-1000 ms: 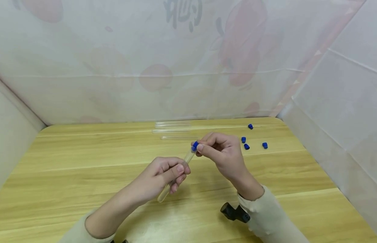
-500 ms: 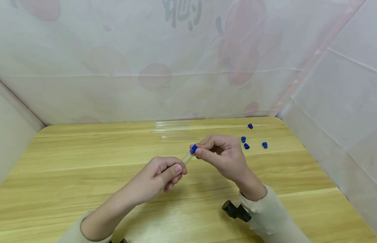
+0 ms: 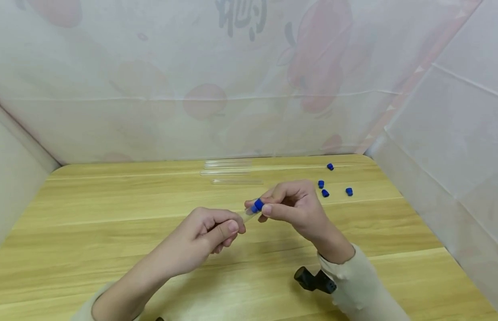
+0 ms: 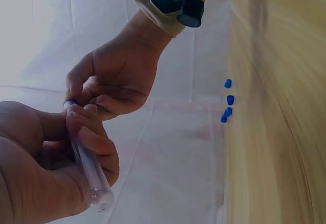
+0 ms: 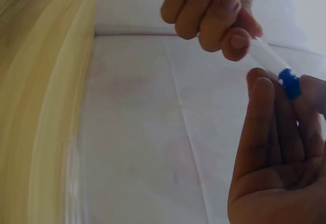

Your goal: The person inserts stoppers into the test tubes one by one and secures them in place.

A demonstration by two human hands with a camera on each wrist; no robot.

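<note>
Head view: above a pale wooden surface [image 3: 112,232] walled by printed white sheeting [image 3: 152,89], the left hand [image 3: 204,234] grips a clear tube [image 3: 249,214] while the right hand [image 3: 293,207] pinches its blue cap [image 3: 257,205]. Spare tubes [image 3: 228,171] and loose caps [image 3: 325,192] lie behind.

Left wrist view: fingers wrap the tube [image 4: 89,170].

Right wrist view: fingertips [image 5: 260,84] meet the cap [image 5: 290,83].

From my remote seat, the worktop [image 3: 112,223] looks like pale wood laminate with long grain lines and a soft satin sheen. The tube [image 4: 90,170] in my left hand [image 3: 200,234] is clear, smooth and glossy, whether glass or plastic I cannot tell. Its blue cap [image 3: 257,205], pinched by my right hand [image 3: 297,207], looks matt, like rubber or soft plastic. The loose caps [image 3: 323,193] at 2 o'clock look the same. My sleeve [image 3: 361,290] is matt cream cloth. The surrounding sheet [image 3: 249,89] is thin, creased, faintly shiny.
</note>
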